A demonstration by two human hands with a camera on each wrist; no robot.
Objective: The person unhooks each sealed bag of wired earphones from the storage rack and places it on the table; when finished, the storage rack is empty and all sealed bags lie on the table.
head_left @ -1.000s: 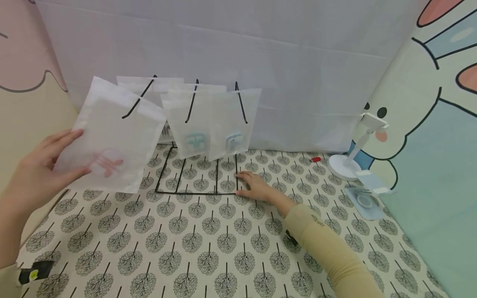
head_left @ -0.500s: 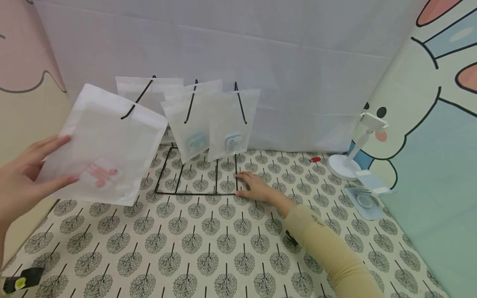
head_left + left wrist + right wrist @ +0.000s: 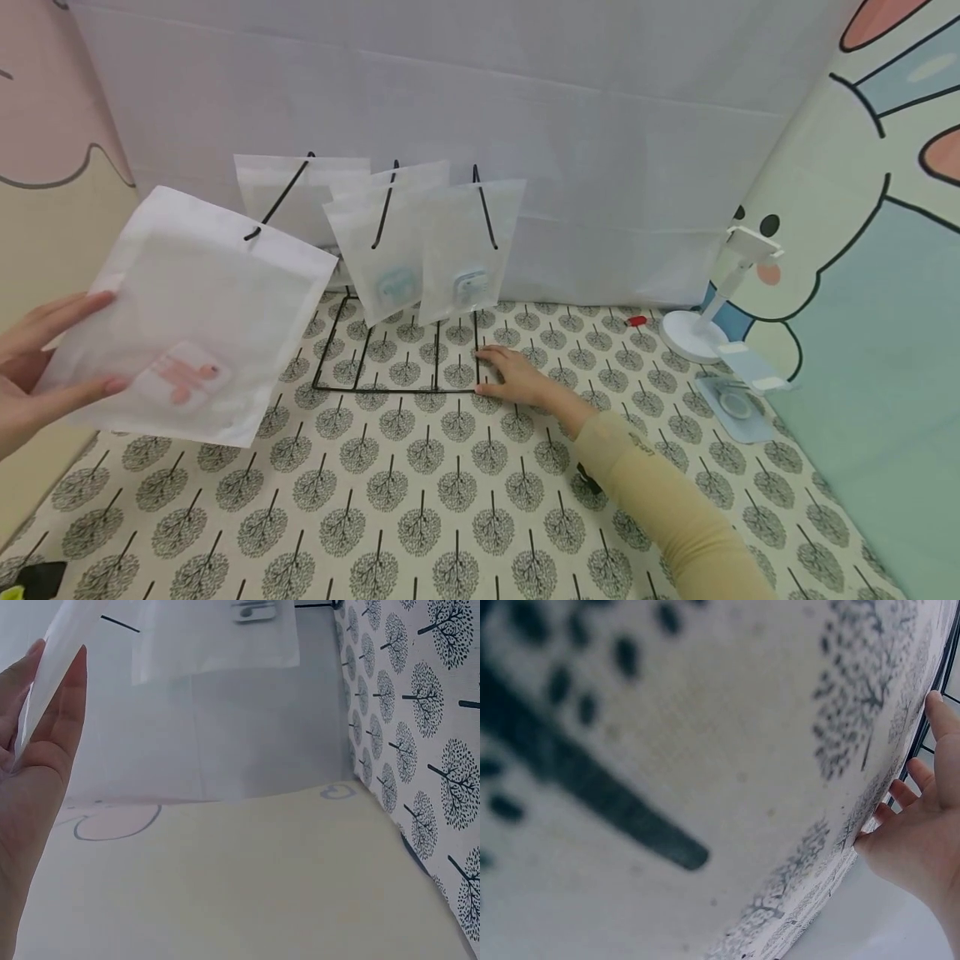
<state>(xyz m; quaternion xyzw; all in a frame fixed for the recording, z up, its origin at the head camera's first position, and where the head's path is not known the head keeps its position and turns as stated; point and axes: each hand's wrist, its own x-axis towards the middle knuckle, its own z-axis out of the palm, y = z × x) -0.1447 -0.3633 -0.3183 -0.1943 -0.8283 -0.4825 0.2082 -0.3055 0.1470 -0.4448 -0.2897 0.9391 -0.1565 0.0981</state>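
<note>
My left hand (image 3: 45, 358) pinches a frosted plastic pouch (image 3: 202, 283) by its left side, fingers behind and thumb in front. A pink-patterned item (image 3: 182, 375) shows through the lower part of the pouch. The pouch tilts, and the tip of the left black hook (image 3: 277, 204) shows in front of its upper edge. In the left wrist view the pouch (image 3: 56, 664) appears edge-on in the hand. My right hand (image 3: 513, 375) rests on the patterned cloth, fingers outstretched and touching the right side of the black wire display rack's base (image 3: 397, 389).
Similar pouches hang from the middle and right hooks, including one with a blue item (image 3: 471, 250). Another pouch (image 3: 300, 171) hangs farther back on the left hook. A white phone stand (image 3: 693, 333), a grey-blue folding stand (image 3: 735, 404) and a small red object (image 3: 637, 321) stand right.
My left hand has moved left and toward me, drawing the pouch along the left hook to its tip. The pouch now tilts more. My right hand has stayed in place.
</note>
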